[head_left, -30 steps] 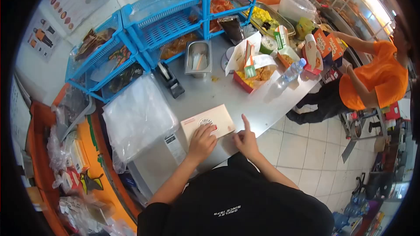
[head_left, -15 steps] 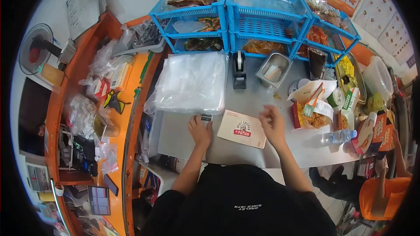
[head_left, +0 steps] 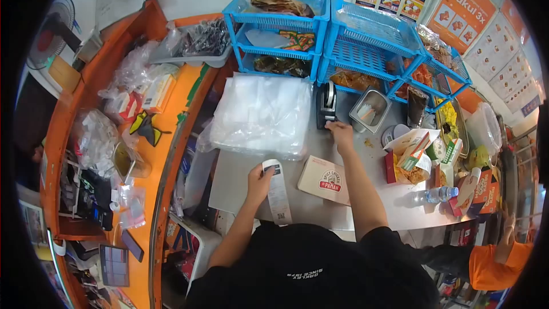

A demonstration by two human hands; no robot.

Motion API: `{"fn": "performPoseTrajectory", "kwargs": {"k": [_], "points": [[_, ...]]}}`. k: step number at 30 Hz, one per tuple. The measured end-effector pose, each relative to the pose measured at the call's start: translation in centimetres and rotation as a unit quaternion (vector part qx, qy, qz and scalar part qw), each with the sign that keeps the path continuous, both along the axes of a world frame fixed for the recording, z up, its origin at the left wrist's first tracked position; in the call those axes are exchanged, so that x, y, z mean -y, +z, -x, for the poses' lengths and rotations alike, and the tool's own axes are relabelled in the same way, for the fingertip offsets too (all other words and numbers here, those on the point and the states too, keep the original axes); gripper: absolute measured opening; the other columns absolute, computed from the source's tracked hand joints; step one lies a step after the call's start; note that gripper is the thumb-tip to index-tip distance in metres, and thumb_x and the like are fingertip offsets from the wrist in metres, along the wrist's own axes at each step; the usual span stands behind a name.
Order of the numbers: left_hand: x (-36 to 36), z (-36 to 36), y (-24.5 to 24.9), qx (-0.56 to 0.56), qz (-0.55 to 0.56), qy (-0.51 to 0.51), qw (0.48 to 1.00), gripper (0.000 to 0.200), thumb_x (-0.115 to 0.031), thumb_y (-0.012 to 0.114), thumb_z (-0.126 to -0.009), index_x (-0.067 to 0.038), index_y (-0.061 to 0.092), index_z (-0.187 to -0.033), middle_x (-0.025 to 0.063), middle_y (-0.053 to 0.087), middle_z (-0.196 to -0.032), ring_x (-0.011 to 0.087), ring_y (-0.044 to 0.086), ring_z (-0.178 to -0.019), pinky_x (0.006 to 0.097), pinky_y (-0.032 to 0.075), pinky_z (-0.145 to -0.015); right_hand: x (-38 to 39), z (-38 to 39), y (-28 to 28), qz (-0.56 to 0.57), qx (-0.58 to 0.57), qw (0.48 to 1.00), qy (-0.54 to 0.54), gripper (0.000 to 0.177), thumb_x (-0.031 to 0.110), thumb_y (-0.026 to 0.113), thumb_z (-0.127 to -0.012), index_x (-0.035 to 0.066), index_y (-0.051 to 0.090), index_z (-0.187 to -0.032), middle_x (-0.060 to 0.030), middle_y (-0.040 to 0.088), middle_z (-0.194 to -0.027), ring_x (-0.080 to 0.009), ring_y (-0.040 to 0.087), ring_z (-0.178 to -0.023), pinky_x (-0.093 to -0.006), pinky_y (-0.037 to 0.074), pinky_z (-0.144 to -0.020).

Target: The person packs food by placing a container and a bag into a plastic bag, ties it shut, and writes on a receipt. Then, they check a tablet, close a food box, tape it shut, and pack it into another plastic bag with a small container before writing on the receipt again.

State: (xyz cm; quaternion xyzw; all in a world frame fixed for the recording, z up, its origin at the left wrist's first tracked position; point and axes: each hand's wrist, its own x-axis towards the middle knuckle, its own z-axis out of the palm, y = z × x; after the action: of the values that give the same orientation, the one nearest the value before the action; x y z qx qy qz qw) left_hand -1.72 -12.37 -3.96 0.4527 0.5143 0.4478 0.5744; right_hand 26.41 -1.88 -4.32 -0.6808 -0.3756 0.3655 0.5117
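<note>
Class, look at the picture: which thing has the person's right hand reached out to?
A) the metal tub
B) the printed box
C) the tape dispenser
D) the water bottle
C: the right hand is at the foot of the tape dispenser, while the left hand holds a receipt.

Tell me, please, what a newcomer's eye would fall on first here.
The bright blue baskets stacked at the back stand out. Nearer, the left hand holds a long receipt, the right hand reaches the black tape dispenser, and a branded box lies beside the receipt.
</note>
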Motion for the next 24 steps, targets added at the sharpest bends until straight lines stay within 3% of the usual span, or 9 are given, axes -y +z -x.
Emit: {"fn": "performPoseTrajectory", "kwargs": {"k": [1, 3, 5, 8, 11, 15, 18, 22, 24], "points": [[-0.1, -0.2, 0.8, 0.004, 0.006, -0.002, 1.000, 0.013, -0.004, 0.056, -0.088, 0.002, 0.062, -0.098, 0.0029, 0.064, -0.085, 0.0083, 0.060, -0.076, 0.0230, 0.048, -0.067, 0.1, -0.5, -1.5, 0.006, 0.004, 1.000, -0.002, 0.014, 0.018, 0.069, -0.077, 0.005, 0.071, -0.076, -0.0052, 0.068, -0.073, -0.0142, 0.057, -0.060, -0.0295, 0.043, -0.057], [-0.6, -0.9, 3.4, 0.032, -0.056, -0.050, 0.997, 0.014, -0.003, 0.058, -0.087, 0.001, 0.061, -0.100, 0.0038, 0.065, -0.087, 0.0089, 0.060, -0.077, 0.0231, 0.049, -0.067, 0.5, 0.3, -0.8, -0.018, 0.468, 0.883, -0.016, 0.014, 0.016, 0.069, -0.075, 0.002, 0.071, -0.073, -0.0122, 0.068, -0.073, -0.0198, 0.065, -0.066, -0.0330, 0.049, -0.060], [-1.0, -1.6, 5.1, 0.073, -0.053, -0.042, 0.995, 0.013, -0.002, 0.058, -0.086, 0.001, 0.061, -0.099, 0.0039, 0.065, -0.087, 0.0085, 0.060, -0.076, 0.0233, 0.048, -0.066, 1.5, 1.3, 1.4, 0.079, 0.431, 0.899, -0.018, 0.019, 0.017, 0.070, -0.073, -0.001, 0.069, -0.076, -0.0190, 0.067, -0.078, -0.0240, 0.068, -0.075, -0.0344, 0.052, -0.065], [-1.8, -2.2, 6.1, 0.114, -0.052, -0.047, 0.991, 0.014, 0.001, 0.058, -0.086, 0.001, 0.060, -0.100, 0.0040, 0.064, -0.087, 0.0084, 0.060, -0.077, 0.0238, 0.048, -0.066, 5.1, 3.7, 4.4, -0.071, 0.095, 0.990, 0.070, 0.020, 0.013, 0.069, -0.075, 0.000, 0.070, -0.090, -0.0159, 0.068, -0.090, -0.0200, 0.064, -0.076, -0.0294, 0.049, -0.068], [-1.7, -2.9, 5.7, 0.110, -0.048, -0.070, 0.990, 0.015, 0.000, 0.058, -0.086, 0.001, 0.060, -0.101, 0.0044, 0.065, -0.087, 0.0086, 0.061, -0.077, 0.0236, 0.049, -0.068, 9.0, 9.3, 8.1, -0.116, -0.140, 0.969, 0.170, 0.014, 0.005, 0.062, -0.082, 0.000, 0.070, -0.093, -0.0126, 0.066, -0.106, -0.0138, 0.060, -0.082, -0.0262, 0.048, -0.072], [-0.9, -3.5, 5.1, 0.120, -0.053, -0.087, 0.988, 0.015, -0.001, 0.058, -0.087, 0.001, 0.060, -0.101, 0.0045, 0.066, -0.088, 0.0086, 0.060, -0.077, 0.0240, 0.049, -0.068, 8.9, 10.3, 7.6, -0.017, -0.012, 0.974, 0.227, 0.032, 0.010, 0.064, -0.083, 0.004, 0.062, -0.115, -0.0145, 0.062, -0.113, -0.0169, 0.058, -0.095, -0.0279, 0.046, -0.082], [-0.7, -2.4, 4.9, 0.127, -0.009, -0.107, 0.986, 0.013, 0.000, 0.058, -0.086, 0.000, 0.061, -0.099, 0.0049, 0.066, -0.089, 0.0090, 0.061, -0.078, 0.0245, 0.050, -0.069, 6.1, 6.5, 3.7, -0.083, 0.037, 0.992, 0.083, 0.082, 0.027, 0.069, -0.079, 0.008, 0.022, -0.144, -0.0184, 0.041, -0.136, -0.0226, 0.049, -0.108, -0.0287, 0.047, -0.073], [0.2, -2.3, 5.5, 0.155, -0.002, -0.099, 0.983, 0.015, 0.001, 0.058, -0.085, 0.000, 0.060, -0.099, 0.0055, 0.065, -0.088, 0.0096, 0.061, -0.078, 0.0248, 0.050, -0.070, -1.5, 0.9, 0.9, 0.023, 0.200, 0.974, -0.102, 0.049, 0.026, 0.067, -0.081, -0.003, 0.055, -0.119, -0.0157, 0.055, -0.117, -0.0193, 0.053, -0.094, -0.0278, 0.044, -0.076], [0.7, -2.1, 6.2, 0.158, 0.009, -0.089, 0.983, 0.016, 0.002, 0.059, -0.084, 0.000, 0.060, -0.100, 0.0054, 0.064, -0.089, 0.0097, 0.061, -0.079, 0.0247, 0.050, -0.070, -3.2, -0.4, 0.5, 0.017, 0.044, 0.998, -0.044, 0.037, 0.022, 0.066, -0.082, -0.002, 0.060, -0.109, -0.0115, 0.059, -0.103, -0.0177, 0.054, -0.087, -0.0281, 0.044, -0.074]]}}
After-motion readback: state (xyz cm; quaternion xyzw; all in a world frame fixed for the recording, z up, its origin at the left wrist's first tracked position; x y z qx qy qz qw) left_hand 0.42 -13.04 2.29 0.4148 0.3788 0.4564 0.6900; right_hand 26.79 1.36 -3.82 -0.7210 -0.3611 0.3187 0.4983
